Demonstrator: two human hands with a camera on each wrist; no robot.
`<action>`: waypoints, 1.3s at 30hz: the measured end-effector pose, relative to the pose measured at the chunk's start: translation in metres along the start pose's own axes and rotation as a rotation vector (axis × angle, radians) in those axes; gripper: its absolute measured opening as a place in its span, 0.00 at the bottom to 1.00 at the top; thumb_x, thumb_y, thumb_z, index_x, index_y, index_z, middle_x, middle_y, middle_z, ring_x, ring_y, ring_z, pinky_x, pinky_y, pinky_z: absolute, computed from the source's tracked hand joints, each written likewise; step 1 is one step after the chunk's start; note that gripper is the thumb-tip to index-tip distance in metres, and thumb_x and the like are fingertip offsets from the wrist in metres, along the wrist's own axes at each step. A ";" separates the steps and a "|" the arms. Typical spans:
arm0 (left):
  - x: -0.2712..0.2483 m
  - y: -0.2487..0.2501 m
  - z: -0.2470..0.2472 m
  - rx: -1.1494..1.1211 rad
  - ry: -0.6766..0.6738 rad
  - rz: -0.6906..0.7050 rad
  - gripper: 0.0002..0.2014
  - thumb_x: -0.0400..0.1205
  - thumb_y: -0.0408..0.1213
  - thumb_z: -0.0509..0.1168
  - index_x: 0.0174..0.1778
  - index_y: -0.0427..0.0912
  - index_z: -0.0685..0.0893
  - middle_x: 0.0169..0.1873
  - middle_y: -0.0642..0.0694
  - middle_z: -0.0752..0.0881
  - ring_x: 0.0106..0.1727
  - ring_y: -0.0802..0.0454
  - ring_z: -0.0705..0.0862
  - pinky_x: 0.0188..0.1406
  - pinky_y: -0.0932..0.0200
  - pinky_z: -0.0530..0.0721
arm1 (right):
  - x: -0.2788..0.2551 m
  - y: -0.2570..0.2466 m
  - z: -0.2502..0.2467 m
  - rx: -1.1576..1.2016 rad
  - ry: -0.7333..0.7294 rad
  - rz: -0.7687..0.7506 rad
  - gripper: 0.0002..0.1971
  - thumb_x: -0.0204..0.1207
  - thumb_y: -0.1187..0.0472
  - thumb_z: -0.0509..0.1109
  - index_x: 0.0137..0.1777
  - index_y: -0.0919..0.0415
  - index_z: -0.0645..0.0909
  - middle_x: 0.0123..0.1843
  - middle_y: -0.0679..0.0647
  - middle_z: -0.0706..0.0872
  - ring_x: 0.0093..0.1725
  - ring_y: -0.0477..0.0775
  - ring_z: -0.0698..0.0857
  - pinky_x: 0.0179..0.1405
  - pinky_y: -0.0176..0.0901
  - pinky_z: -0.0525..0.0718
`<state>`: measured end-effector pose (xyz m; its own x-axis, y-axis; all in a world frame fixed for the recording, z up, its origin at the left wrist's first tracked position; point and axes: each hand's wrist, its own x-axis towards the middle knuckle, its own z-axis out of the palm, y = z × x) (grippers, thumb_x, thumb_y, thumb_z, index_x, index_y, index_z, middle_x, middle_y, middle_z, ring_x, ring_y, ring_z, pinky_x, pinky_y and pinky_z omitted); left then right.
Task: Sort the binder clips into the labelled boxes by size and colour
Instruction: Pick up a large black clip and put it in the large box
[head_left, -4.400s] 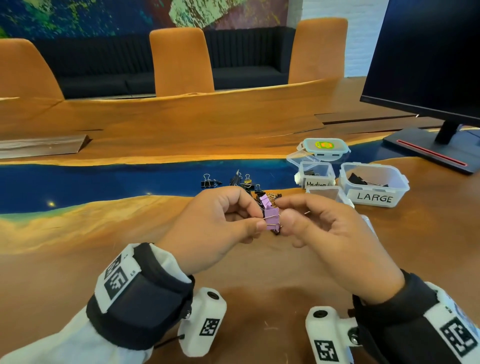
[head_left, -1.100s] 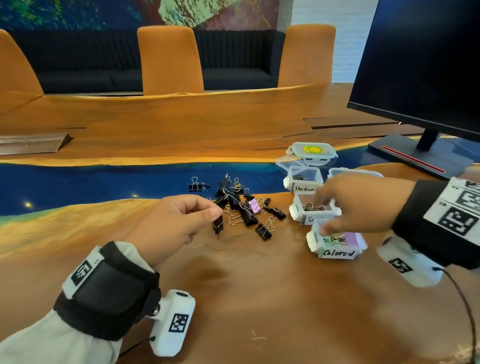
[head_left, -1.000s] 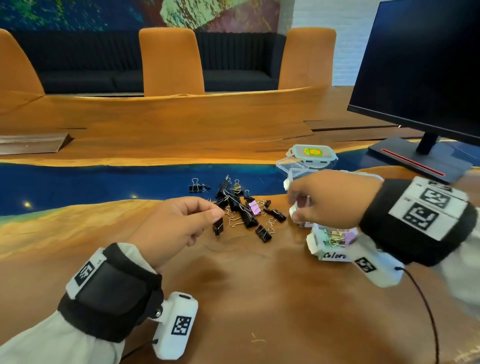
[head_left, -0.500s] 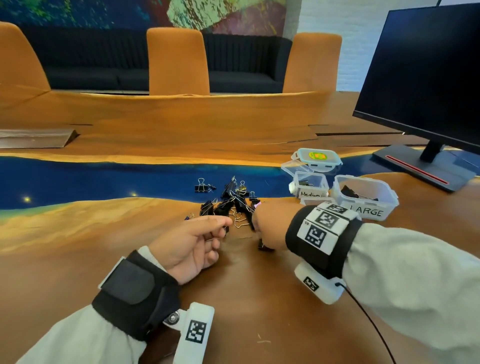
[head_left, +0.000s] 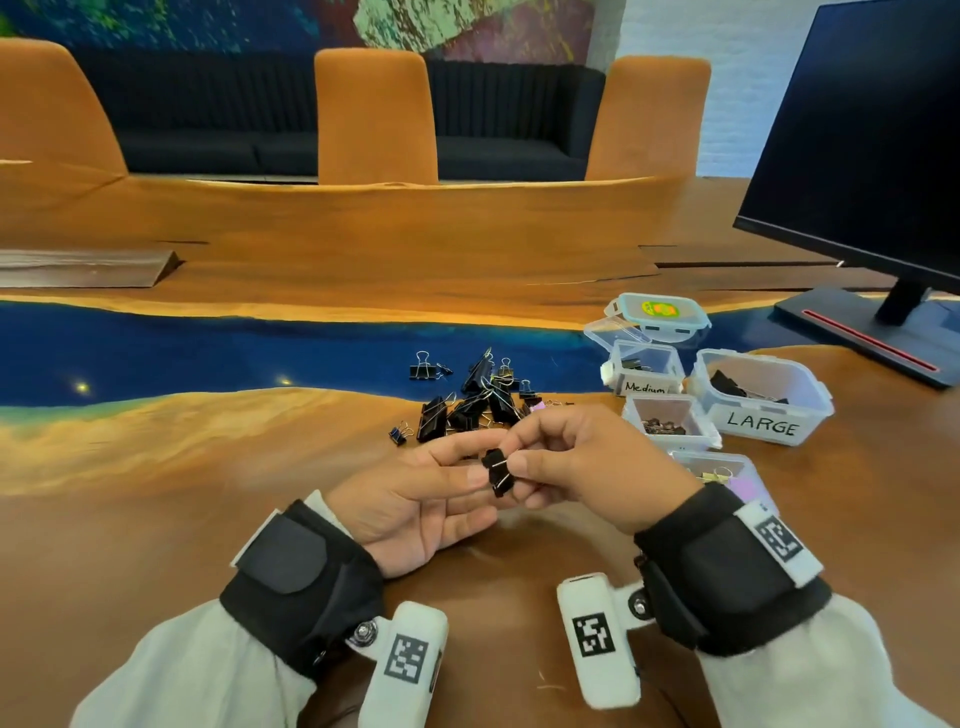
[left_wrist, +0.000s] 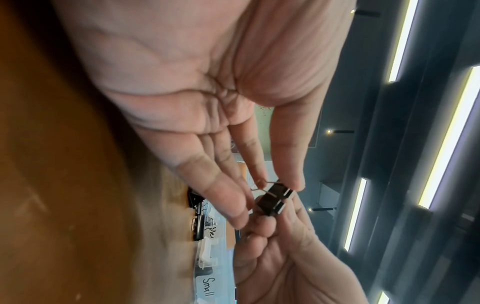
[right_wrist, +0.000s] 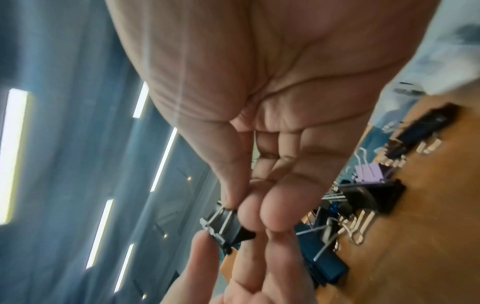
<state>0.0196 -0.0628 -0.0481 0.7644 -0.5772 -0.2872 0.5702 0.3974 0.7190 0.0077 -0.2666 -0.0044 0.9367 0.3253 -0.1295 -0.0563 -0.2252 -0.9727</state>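
Observation:
A small black binder clip (head_left: 497, 470) is held above the table between both hands. My left hand (head_left: 483, 462) pinches it from the left with thumb and forefinger, palm up. My right hand (head_left: 519, 452) pinches it from the right. The left wrist view shows the clip (left_wrist: 275, 197) with silver wire handles at my left hand's (left_wrist: 278, 183) fingertips. In the right wrist view my right hand (right_wrist: 241, 209) has its thumb on the clip's (right_wrist: 226, 228) handles. Behind the hands lies the pile of loose clips (head_left: 467, 400), mostly black, with one purple clip (right_wrist: 369, 173).
Right of the pile stand the open boxes: Medium (head_left: 644, 371), a small-clip box (head_left: 667, 421), LARGE (head_left: 763, 410) and, half behind my right wrist, the coloured-clip box (head_left: 727, 478). A lid (head_left: 657, 312) lies behind them. A monitor (head_left: 872, 156) stands at the far right.
My right hand left the coloured-clip box, reached into the pile and drew back with a black clip. My left hand turned palm up and now pinches that clip too.

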 end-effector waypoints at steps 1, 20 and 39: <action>0.001 0.000 0.000 0.005 0.015 0.009 0.24 0.70 0.25 0.77 0.63 0.38 0.90 0.53 0.32 0.90 0.56 0.38 0.92 0.49 0.55 0.91 | 0.000 0.003 0.001 0.018 0.009 0.002 0.06 0.80 0.73 0.70 0.48 0.64 0.86 0.33 0.57 0.87 0.33 0.49 0.88 0.34 0.36 0.88; 0.008 -0.004 0.003 -0.021 0.185 0.076 0.10 0.73 0.25 0.71 0.48 0.37 0.88 0.37 0.38 0.87 0.35 0.48 0.88 0.28 0.64 0.88 | -0.006 -0.001 0.012 -0.372 0.312 -0.224 0.07 0.77 0.53 0.74 0.38 0.50 0.88 0.32 0.53 0.88 0.34 0.52 0.87 0.40 0.52 0.88; 0.004 -0.003 0.005 -0.047 0.176 0.098 0.06 0.72 0.22 0.69 0.40 0.35 0.86 0.34 0.36 0.88 0.33 0.47 0.91 0.27 0.65 0.89 | 0.008 0.024 0.003 -0.052 0.057 -0.046 0.08 0.83 0.59 0.70 0.42 0.56 0.84 0.36 0.59 0.88 0.34 0.55 0.83 0.39 0.50 0.84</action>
<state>0.0195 -0.0697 -0.0480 0.8556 -0.4018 -0.3264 0.5004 0.4808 0.7200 0.0134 -0.2668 -0.0292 0.9562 0.2837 -0.0727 0.0035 -0.2593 -0.9658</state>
